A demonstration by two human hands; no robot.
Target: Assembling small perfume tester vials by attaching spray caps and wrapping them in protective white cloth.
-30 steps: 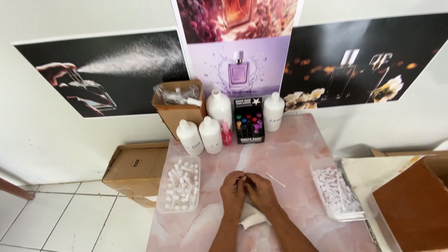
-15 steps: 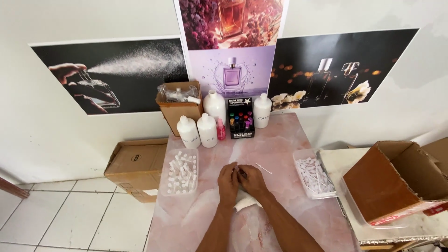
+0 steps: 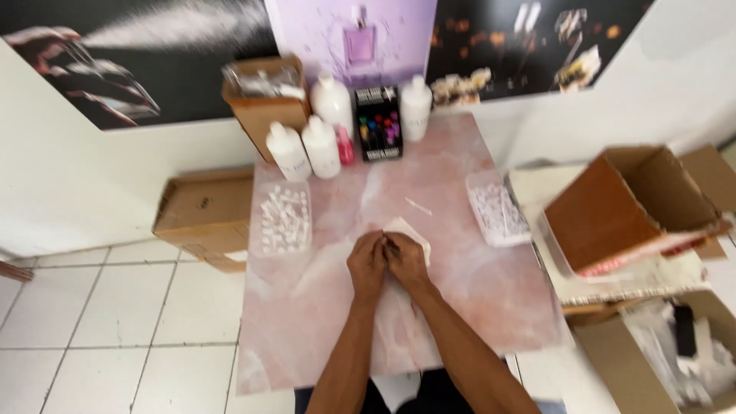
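Observation:
My left hand [image 3: 366,264] and my right hand [image 3: 405,261] meet over the middle of a pink marbled table [image 3: 322,322], fingertips pinched together on something too small to make out. Under and just beyond the hands lies a white cloth or paper [image 3: 410,232]. A thin white stick [image 3: 418,206] lies on the table past the hands. A clear tray of small white vials [image 3: 281,219] sits to the left, and a second clear tray [image 3: 497,208] of small pieces sits to the right.
Several white bottles [image 3: 320,146], a black box with coloured dots [image 3: 379,123] and an open cardboard box [image 3: 261,100] stand at the table's far edge. A cardboard box [image 3: 203,215] lies on the floor at left. Open cartons [image 3: 629,203] stand at right.
The view has tilted down and shifted, so the table fills more of the picture. My hands stay together over the table's middle, fingertips still pinched.

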